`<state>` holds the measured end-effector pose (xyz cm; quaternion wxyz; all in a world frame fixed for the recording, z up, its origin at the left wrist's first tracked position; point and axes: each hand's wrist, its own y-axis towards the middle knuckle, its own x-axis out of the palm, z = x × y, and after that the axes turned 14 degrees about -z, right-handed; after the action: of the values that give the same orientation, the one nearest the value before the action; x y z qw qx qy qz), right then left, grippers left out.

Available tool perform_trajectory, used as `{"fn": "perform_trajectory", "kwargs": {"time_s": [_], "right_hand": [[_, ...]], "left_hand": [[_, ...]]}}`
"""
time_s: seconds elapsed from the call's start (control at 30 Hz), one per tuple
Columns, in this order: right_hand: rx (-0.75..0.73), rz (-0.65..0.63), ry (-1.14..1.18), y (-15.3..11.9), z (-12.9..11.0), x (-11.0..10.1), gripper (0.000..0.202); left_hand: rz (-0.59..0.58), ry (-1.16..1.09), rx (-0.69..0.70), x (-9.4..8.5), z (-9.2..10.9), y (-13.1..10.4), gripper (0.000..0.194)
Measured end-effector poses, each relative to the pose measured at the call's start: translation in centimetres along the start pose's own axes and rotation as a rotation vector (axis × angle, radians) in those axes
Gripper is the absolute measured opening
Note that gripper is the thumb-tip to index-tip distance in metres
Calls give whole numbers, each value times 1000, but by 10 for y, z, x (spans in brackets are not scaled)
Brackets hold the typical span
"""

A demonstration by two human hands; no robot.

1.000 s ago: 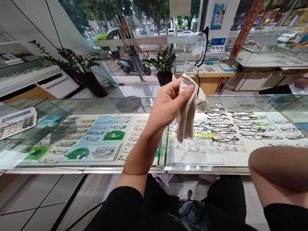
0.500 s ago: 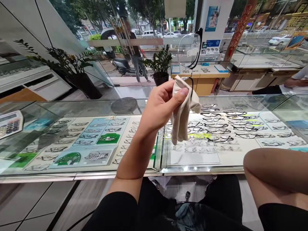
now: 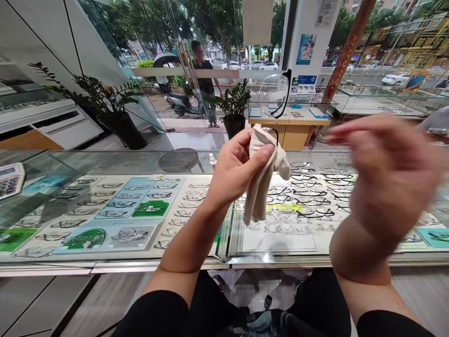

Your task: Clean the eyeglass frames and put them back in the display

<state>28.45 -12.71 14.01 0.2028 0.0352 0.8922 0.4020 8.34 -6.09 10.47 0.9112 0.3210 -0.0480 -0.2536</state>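
My left hand [image 3: 242, 161] is closed, thumb on top, around a beige cloth [image 3: 260, 187] wrapped over one end of a pair of eyeglasses [image 3: 289, 91]. The eyeglasses stand on end above the cloth, a round clear lens and dark rim showing at the top. Their lower lens is mostly hidden in the folds. To the right, apart from the eyeglasses, my right hand [image 3: 389, 173] is raised over the counter. Motion smears its fingers, so their grip is unclear.
Beneath my hands runs a glass display counter [image 3: 224, 260] with rows of spectacle frames [image 3: 315, 213]. A small white bottle [image 3: 212, 160] stands behind my left wrist, and a calculator [image 3: 11, 180] lies at far left. Beyond are a stool [image 3: 178, 160], potted plants [image 3: 234, 105] and a person outside [image 3: 206, 79].
My right hand has come up from the lower right to beside the eyeglasses. The view has tilted upward slightly; my left hand keeps hold of the cloth and eyeglasses. The person outside has shifted.
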Motion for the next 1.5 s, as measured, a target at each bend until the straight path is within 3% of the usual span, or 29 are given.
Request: {"fn": "perform_trajectory", "kwargs": {"time_s": [0.13,0.37,0.53,0.77,0.87,0.97,1.1,1.23,1.3,1.43,1.5], "right_hand": [[45,-121,259,11,35,25,21],[240,-84,641,5,75,40,32],[421,-169,811,-14,105,46,38],[535,-309,964,-41,151,77,46],[561,-333,996,-49,159,87,44],[563,-338,1024,-53,164,91,40],[633,-325,1039,-51,166,88,39],[691,-276,1095,-48,166,87,40],[710,-276,1101,-49,166,89,40],[728,-295,1079,-55,164,97,43],[735,-316,1066,-57,162,99,46]], "left_hand": [[-22,-51,-73,8,1,0,39],[-124,-77,-157,20,-12,2,47],[-215,-85,-283,19,-47,-10,50],[-23,22,-288,17,-114,-46,64],[85,36,-282,20,-130,-56,60],[111,49,-286,20,-135,-59,59],[-16,17,-328,13,-129,-57,67],[-153,-146,-396,8,-126,-58,58],[-106,-180,-402,11,-129,-59,60],[112,-83,-355,18,-135,-61,59],[145,-54,-355,18,-136,-61,60]]}}
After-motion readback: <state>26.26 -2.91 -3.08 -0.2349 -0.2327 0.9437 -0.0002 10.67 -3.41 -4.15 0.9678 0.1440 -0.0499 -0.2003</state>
